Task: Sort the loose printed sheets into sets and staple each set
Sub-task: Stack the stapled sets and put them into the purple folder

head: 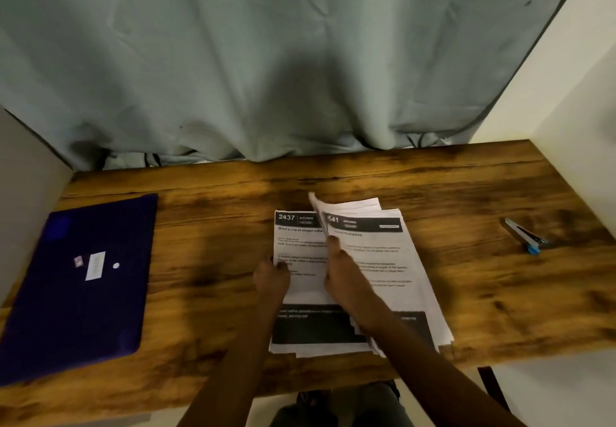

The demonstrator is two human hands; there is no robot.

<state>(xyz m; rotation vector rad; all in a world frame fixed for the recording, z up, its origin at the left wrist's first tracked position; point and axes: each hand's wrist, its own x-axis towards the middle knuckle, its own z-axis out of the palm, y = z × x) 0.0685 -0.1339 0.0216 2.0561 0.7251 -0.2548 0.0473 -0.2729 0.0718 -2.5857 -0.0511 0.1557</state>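
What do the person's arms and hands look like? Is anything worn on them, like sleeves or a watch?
The left forearm and right forearm are bare down to the frame's edge, no sleeve in view. The left hand and right hand have no gloves. No watch, ring or bracelet shows, though the picture is slightly blurred.

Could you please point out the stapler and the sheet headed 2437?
stapler (522, 236): head view, on its metal body.
sheet 2437 (298, 245): head view, on its printed upper part.
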